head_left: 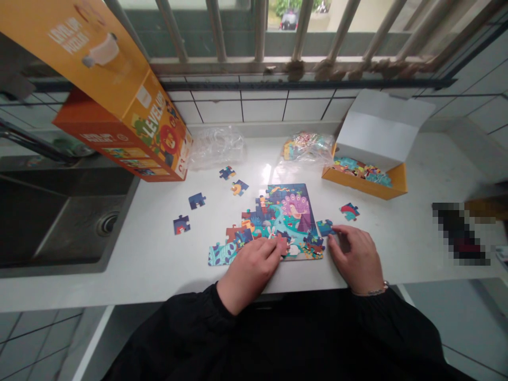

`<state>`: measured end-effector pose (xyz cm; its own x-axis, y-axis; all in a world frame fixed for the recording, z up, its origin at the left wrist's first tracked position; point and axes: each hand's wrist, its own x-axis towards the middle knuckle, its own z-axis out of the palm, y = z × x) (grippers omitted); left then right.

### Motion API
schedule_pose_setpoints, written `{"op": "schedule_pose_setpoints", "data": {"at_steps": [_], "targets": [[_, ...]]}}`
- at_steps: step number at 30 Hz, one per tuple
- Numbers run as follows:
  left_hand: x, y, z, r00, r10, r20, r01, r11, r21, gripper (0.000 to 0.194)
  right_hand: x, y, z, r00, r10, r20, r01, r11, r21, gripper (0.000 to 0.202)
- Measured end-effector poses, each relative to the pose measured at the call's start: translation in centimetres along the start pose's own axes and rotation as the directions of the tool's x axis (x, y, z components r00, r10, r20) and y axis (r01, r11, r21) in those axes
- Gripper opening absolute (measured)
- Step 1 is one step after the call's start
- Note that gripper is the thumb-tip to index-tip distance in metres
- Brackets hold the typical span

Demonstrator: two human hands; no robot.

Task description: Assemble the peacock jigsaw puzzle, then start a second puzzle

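A partly assembled puzzle (pixel 291 211) lies on the white counter, showing a purple peacock and a white rabbit. Over its lower edge, my left hand (pixel 254 267) pinches a small reddish piece (pixel 281 246). To the right of the puzzle, my right hand (pixel 356 258) has its thumb and forefinger at a loose blue-green piece (pixel 325 228), touching its right end. Loose pieces lie around: a red and teal one (pixel 350 211) on the right, a dark blue one (pixel 197 200) and one with red (pixel 181 225) on the left, and two more (pixel 239 187) above.
An orange puzzle box (pixel 159 132) stands at the back left beside the dark sink (pixel 119 233). Clear plastic packaging (pixel 218 147) and a bag of pieces (pixel 305 148) lie along the wall. An open yellow box (pixel 365 182) holds pieces at the back right.
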<state>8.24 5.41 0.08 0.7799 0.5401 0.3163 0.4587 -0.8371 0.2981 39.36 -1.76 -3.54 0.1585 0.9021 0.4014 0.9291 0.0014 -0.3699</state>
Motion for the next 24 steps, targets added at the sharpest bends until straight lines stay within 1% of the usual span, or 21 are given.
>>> {"op": "schedule_pose_setpoints", "data": {"at_steps": [2, 6, 7, 9, 11, 13, 15, 17, 21, 24], "targets": [[-0.1, 0.1, -0.2, 0.999, -0.022, 0.048, 0.023, 1.0, -0.021, 0.028, 0.0, 0.0, 0.0, 1.0, 0.006, -0.002, -0.006, 1.0, 0.002, 0.022], [-0.4, -0.5, -1.6, 0.993, -0.101, 0.061, 0.106, 0.99, -0.093, 0.029, 0.1, -0.1, 0.1, 1.0, 0.019, 0.004, -0.019, 1.0, 0.009, 0.023], [-0.4, -0.7, -1.8, 0.993, -0.092, 0.068, 0.098, 0.99, -0.098, 0.031, 0.1, -0.1, 0.1, 1.0, 0.017, 0.002, -0.017, 1.0, 0.01, 0.023], [-0.4, -1.0, -1.9, 0.996, -0.033, 0.086, 0.041, 0.995, -0.095, 0.037, 0.2, -0.2, 0.0, 1.0, 0.0, -0.011, 0.0, 1.0, 0.017, 0.022], [-0.5, -1.2, -1.5, 0.994, 0.021, 0.105, -0.013, 0.997, -0.076, 0.041, 0.2, -0.5, -0.3, 0.999, -0.027, -0.035, 0.028, 0.999, 0.019, 0.021], [-0.6, -1.2, -1.0, 0.993, 0.033, 0.115, -0.027, 0.998, -0.05, 0.042, 0.2, -1.0, -0.6, 0.997, -0.061, -0.052, 0.062, 0.998, 0.01, 0.019], [-0.8, -0.9, -0.8, 0.992, 0.023, 0.121, -0.019, 0.999, -0.037, 0.039, 0.2, -2.0, -0.8, 0.994, -0.103, -0.04, 0.103, 0.995, 0.007, 0.018], [-1.1, -0.7, -0.9, 0.992, 0.018, 0.124, -0.013, 0.999, -0.04, 0.035, 0.4, -3.5, -0.7, 0.989, -0.148, 0.003, 0.148, 0.989, 0.029, 0.02], [-2.0, -0.4, -1.8, 0.995, 0.01, 0.104, -0.006, 0.999, -0.046, 0.03, 1.2, -6.6, 0.4, 0.966, -0.227, 0.12, 0.218, 0.972, 0.084, 0.031], [-2.9, -0.5, -2.6, 0.995, -0.017, 0.099, 0.022, 0.998, -0.051, 0.029, 1.9, -8.1, 1.4, 0.947, -0.263, 0.182, 0.249, 0.964, 0.095, 0.039]]}}
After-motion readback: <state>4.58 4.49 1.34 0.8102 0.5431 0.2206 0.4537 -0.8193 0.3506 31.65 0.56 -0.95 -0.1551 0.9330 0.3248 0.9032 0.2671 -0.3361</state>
